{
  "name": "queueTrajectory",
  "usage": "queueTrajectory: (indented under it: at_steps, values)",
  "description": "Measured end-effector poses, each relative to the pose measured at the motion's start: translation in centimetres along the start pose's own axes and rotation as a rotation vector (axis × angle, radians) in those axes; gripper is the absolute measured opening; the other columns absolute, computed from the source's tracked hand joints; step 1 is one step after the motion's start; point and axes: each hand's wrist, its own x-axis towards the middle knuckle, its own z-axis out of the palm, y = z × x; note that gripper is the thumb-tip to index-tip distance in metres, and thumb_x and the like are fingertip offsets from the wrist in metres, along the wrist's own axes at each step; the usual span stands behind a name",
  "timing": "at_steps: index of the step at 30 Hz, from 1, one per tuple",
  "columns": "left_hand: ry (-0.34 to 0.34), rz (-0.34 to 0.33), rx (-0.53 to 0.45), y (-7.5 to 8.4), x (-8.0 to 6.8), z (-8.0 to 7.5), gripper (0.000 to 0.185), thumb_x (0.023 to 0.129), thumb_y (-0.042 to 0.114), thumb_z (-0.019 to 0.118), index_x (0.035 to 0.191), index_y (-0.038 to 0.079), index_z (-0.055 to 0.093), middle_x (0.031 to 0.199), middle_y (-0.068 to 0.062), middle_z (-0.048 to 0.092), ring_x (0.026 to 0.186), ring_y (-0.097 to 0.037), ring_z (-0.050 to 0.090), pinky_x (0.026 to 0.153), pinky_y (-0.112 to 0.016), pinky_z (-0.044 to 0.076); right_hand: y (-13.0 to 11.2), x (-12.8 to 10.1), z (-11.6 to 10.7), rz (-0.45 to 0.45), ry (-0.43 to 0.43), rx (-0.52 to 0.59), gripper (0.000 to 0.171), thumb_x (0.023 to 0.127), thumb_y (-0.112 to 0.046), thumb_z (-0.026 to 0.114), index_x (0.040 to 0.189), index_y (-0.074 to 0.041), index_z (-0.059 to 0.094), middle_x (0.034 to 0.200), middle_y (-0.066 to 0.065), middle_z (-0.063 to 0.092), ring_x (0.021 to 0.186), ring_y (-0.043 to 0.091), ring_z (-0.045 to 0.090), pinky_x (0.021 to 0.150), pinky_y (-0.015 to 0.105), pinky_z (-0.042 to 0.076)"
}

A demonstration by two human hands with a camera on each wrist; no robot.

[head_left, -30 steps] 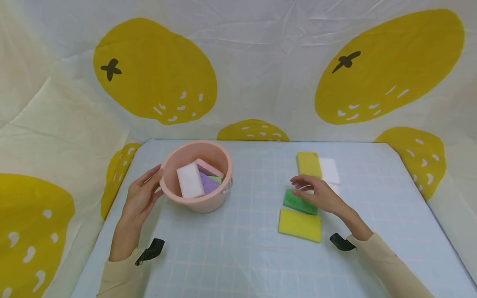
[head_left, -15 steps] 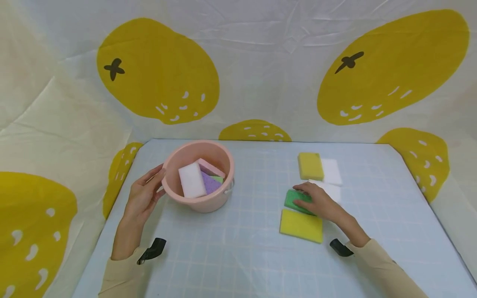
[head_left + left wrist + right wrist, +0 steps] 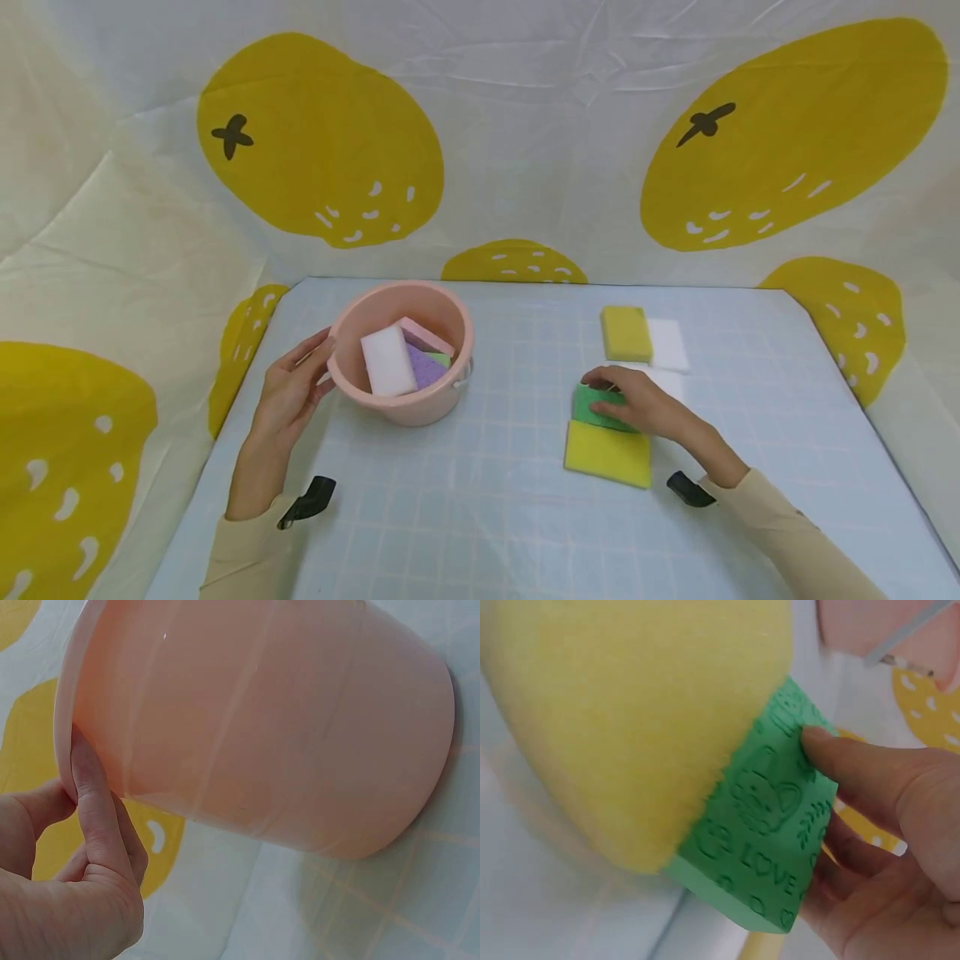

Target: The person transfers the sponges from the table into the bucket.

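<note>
At the left of the head view, my left hand (image 3: pixel 288 396) pinches the rim of a pink bucket (image 3: pixel 420 410), thumb over the lip and fingers against the outer wall, as the left wrist view shows (image 3: pixel 90 825). Inside the bucket lie a white sponge (image 3: pixel 388 361), a purple sponge (image 3: pixel 424 368), a pink sponge (image 3: pixel 426 337) and a bit of a green one. My right hand (image 3: pixel 637 402) grips a green sponge (image 3: pixel 769 802) embossed with a cartoon animal and "LOVE", thumb on its face and fingers at its far side. A yellow sponge (image 3: pixel 607 454) lies right along its near edge.
Behind the right hand are another yellow sponge (image 3: pixel 627 333) and a white sponge (image 3: pixel 667 344), with a second white one (image 3: pixel 666 382) partly hidden by the hand. A pale checked cloth (image 3: pixel 480 517) covers the table, and patterned fabric (image 3: pixel 525 150) hangs behind it.
My right hand has come down from above the green sponge and taken hold of it. The green sponge now sits against the near yellow one. My left hand stays at the bucket's rim.
</note>
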Motion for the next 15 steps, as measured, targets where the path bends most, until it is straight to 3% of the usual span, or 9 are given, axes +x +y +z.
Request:
queueTrajectory:
  at_steps: [6,15]
  values:
    - [0.011,-0.002,0.024,-0.1,0.1,0.1,0.069,0.090,0.036,0.080,0.150,0.014,0.054,0.130,0.006,0.064,0.111,-0.008,0.063,0.086,-0.022,0.058,-0.8,0.5,-1.3,-0.040,-0.047,-0.018,0.035,0.091,-0.006,0.078,0.123,0.004,0.067,0.113,0.009,0.069,0.099,0.026,0.065,0.085,0.042,0.058]
    - [-0.002,0.003,0.016,-0.1,0.1,0.0,0.071,0.088,0.036,0.081,0.150,0.013,0.054,0.130,0.006,0.064,0.110,-0.009,0.064,0.087,-0.023,0.057,-2.1,1.3,-3.0,-0.021,-0.013,0.043,0.036,0.089,-0.003,0.080,0.121,0.003,0.066,0.110,0.008,0.068,0.097,0.024,0.065,0.086,0.043,0.061]
